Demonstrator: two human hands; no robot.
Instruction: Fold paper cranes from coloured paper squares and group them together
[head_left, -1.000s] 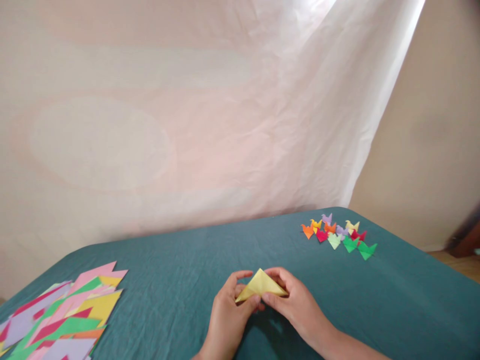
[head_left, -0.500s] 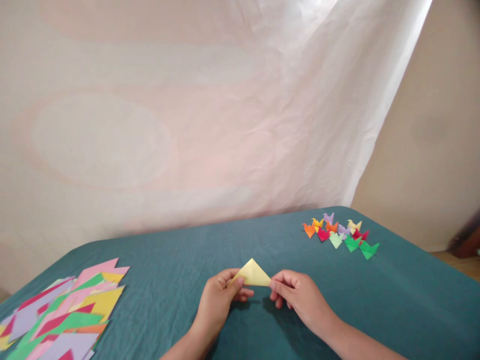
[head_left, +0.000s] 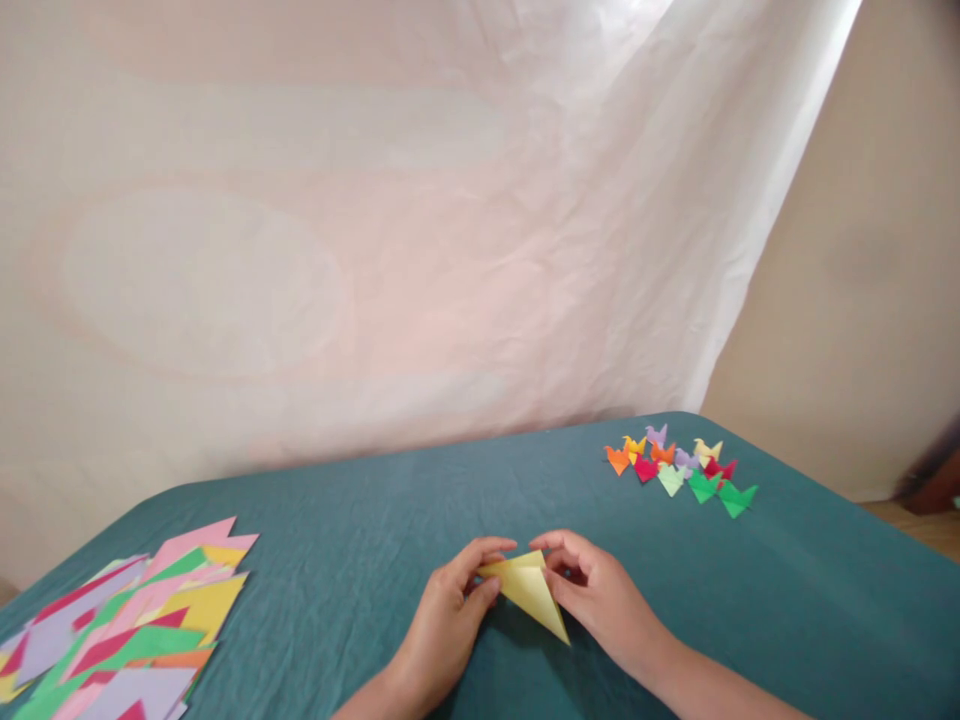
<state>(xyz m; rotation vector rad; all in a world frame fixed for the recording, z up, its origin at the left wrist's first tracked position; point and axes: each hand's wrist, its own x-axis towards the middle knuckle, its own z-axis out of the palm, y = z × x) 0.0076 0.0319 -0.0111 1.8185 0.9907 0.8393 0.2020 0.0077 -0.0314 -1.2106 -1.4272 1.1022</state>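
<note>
A folded piece of yellow origami paper (head_left: 531, 588) is held just above the table, its long point slanting down to the right. My left hand (head_left: 457, 600) pinches its left corner, thumb in front and fingers behind. On the other side, my right hand (head_left: 592, 590) has its thumb against the right edge near the top, with the index finger curved above and the other fingers curled behind. The fingertips behind the paper are partly hidden.
At the left of the green-covered table (head_left: 360, 520) lies a spread pile of coloured paper sheets (head_left: 150, 620). Several small folded paper birds (head_left: 671, 478) stand in rows at the back right. A pale cloth (head_left: 420, 250) hangs behind the table.
The yellow paper has turned from a triangle with its peak up to one with a long point facing down right. Both hands have moved closer together.
</note>
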